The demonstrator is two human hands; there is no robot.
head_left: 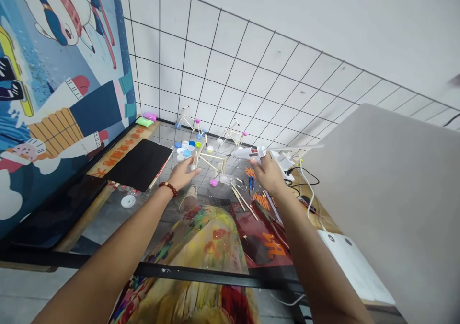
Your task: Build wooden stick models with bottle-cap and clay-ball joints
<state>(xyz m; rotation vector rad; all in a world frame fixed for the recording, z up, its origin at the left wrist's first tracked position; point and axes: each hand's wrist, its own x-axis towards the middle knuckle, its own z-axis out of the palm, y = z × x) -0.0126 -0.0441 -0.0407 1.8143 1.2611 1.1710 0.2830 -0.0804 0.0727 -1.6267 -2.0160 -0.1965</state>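
Gripping glue gun (pixel 247 152) by handle, right hand (pixel 268 173) closed firm; cable (pixel 311 199) trails right, far end hidden. Left hand (pixel 183 173) at near end of stick frame (pixel 210 160) on counter (pixel 118 214); pinching or just steadying, cannot tell. Frame likely light, brittle at joints: hold gently by stick, beside joint. Nozzle tip too small to see. Bottle caps (pixel 185 147) beyond, blurred

Wooden sticks (pixel 210 156), plastic glue gun (pixel 247 153) (glossy).
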